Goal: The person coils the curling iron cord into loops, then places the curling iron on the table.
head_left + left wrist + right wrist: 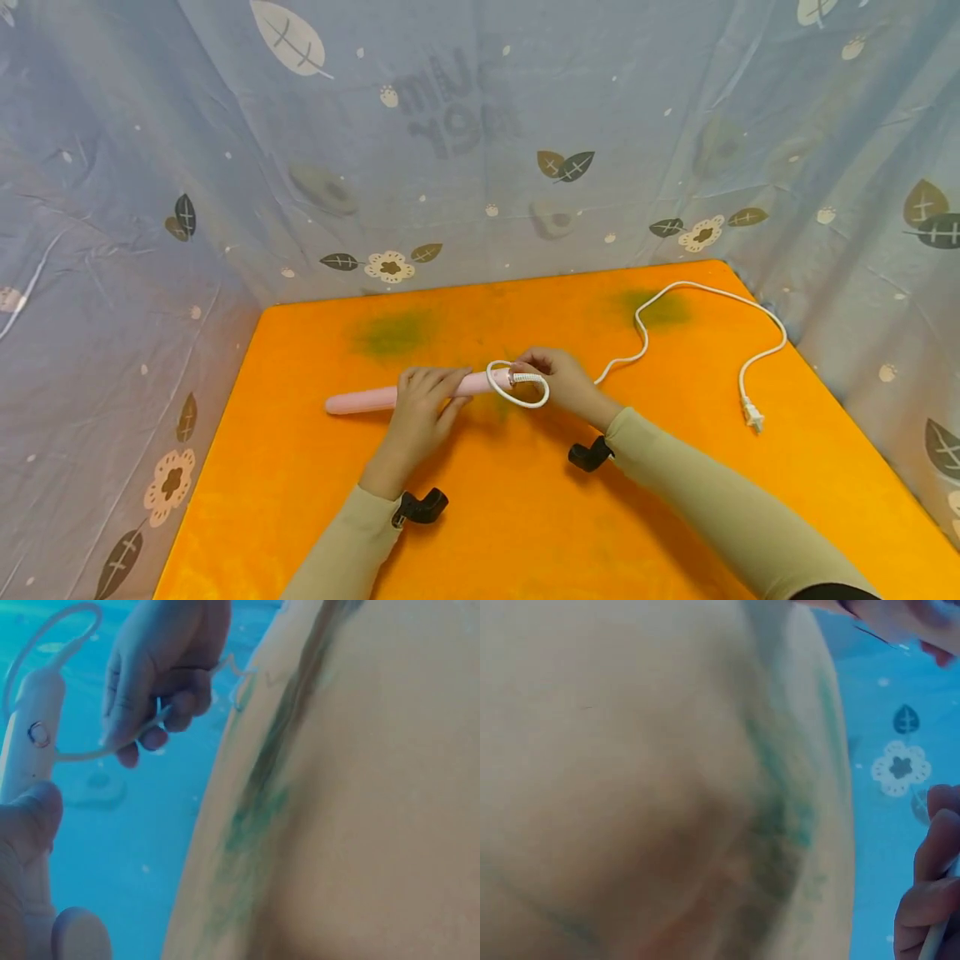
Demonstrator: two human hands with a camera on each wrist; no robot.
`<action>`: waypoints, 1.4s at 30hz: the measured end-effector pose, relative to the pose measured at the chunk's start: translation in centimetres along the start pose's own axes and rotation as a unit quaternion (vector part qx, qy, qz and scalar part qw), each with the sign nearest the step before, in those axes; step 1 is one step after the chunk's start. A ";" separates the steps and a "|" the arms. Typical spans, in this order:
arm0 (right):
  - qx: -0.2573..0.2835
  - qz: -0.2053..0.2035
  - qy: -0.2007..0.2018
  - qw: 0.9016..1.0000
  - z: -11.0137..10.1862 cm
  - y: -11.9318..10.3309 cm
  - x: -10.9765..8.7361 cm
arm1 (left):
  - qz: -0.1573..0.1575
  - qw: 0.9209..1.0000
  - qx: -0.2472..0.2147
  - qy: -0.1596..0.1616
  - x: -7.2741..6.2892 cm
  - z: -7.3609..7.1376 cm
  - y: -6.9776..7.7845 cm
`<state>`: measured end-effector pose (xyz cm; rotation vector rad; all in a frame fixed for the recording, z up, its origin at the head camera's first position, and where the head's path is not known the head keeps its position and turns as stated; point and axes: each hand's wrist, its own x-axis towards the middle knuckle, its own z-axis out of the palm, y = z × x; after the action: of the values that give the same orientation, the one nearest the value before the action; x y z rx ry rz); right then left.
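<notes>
Just below mid-frame, the left hand [422, 412] grips a pink wand [476, 383]; the right hand [562, 383] pinches its white cord [684, 284], which trails rightward.

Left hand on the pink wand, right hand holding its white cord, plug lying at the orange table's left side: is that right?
No: the head view shows the plug on the right side of the orange table. The left hand is on the pink wand and the right hand holds its white cord.
</notes>
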<state>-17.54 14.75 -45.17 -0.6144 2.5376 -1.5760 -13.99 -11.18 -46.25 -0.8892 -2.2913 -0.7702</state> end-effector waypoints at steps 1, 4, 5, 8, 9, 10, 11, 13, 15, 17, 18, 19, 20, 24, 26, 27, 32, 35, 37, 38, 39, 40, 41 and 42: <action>-0.023 -0.013 0.000 1.000 0.2 0.1 -0.2 | -0.003 1.000 -0.001 0.007 0.1 0.1 0.0; -0.088 -0.050 0.007 0.995 0.7 0.2 -0.6 | -0.015 1.000 -0.003 0.025 0.2 0.3 0.0; -0.105 -0.057 0.013 0.993 0.8 0.2 -0.7 | -0.019 0.999 -0.003 0.031 0.3 0.4 0.0; -0.145 -0.067 0.022 0.987 1.2 0.1 -1.2 | -0.023 0.999 -0.001 0.042 0.4 0.5 0.0; -0.160 -0.071 0.024 0.984 1.3 0.1 -1.3 | -0.025 0.999 -0.001 0.045 0.5 0.5 0.0; -0.177 -0.078 0.023 0.981 1.4 0.1 -1.5 | -0.026 0.999 0.000 0.047 0.5 0.6 0.0; -0.204 -0.086 0.021 0.975 1.5 0.1 -1.7 | -0.029 0.998 0.001 0.050 0.5 0.6 -0.1; -0.261 -0.106 0.018 0.959 1.8 0.0 -2.1 | -0.037 0.998 0.004 0.052 0.6 0.8 -0.2; -0.314 -0.125 0.011 0.941 2.1 -0.2 -2.5 | -0.048 0.997 0.008 0.053 0.6 0.9 -0.3; -0.357 -0.142 0.005 0.923 2.3 -0.4 -2.9 | -0.062 0.997 0.013 0.052 0.5 1.1 -0.4; -0.366 -0.151 0.003 0.918 2.3 -0.5 -3.0 | -0.069 0.996 0.015 0.049 0.5 1.1 -0.4; -0.375 -0.158 -0.001 0.913 2.4 -0.5 -3.1 | -0.076 0.996 0.018 0.046 0.5 1.2 -0.5; -0.383 -0.165 -0.002 0.909 2.5 -0.6 -3.2 | -0.083 0.995 0.020 0.044 0.4 1.3 -0.6; -0.391 -0.183 -0.005 0.902 2.5 -0.8 -3.6 | -0.098 0.994 0.029 0.025 0.2 1.5 -0.8; -0.392 -0.183 -0.003 0.902 2.5 -0.9 -3.7 | -0.098 0.994 0.030 0.020 0.1 1.7 -0.9; -0.394 -0.183 -0.002 0.901 2.5 -1.0 -3.8 | -0.098 0.995 0.031 0.018 0.1 1.8 -0.9; -0.404 -0.202 -0.003 0.892 2.7 -1.8 -3.9 | -0.099 0.994 0.035 0.008 0.1 2.0 -1.0; -0.412 -0.222 0.001 0.884 3.0 -2.5 -3.9 | -0.105 0.994 0.042 -0.013 -0.1 2.2 -1.1; -0.414 -0.232 0.005 0.880 3.1 -2.9 -3.9 | -0.107 0.992 0.048 -0.037 -0.3 2.3 -1.2; -0.413 -0.235 0.008 0.880 3.1 -3.2 -3.8 | -0.107 0.992 0.052 -0.052 -0.5 2.4 -1.2; -0.412 -0.237 0.011 0.880 3.1 -3.4 -3.8 | -0.104 0.991 0.059 -0.066 -0.7 2.5 -1.2; -0.411 -0.238 0.013 0.880 3.0 -3.6 -3.7 | -0.100 0.990 0.063 -0.081 -0.9 2.7 -1.2; -0.411 -0.237 0.014 0.880 2.8 -3.8 -3.7 | -0.095 0.989 0.066 -0.094 -1.1 2.7 -1.3; -0.408 -0.238 0.015 0.881 2.7 -4.0 -3.7 | -0.089 0.988 0.069 -0.105 -1.3 2.8 -1.3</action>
<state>-12.28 12.35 -43.35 -1.3727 3.1839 -0.4622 -14.92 -10.56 -49.37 -0.7402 -2.6029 -0.6058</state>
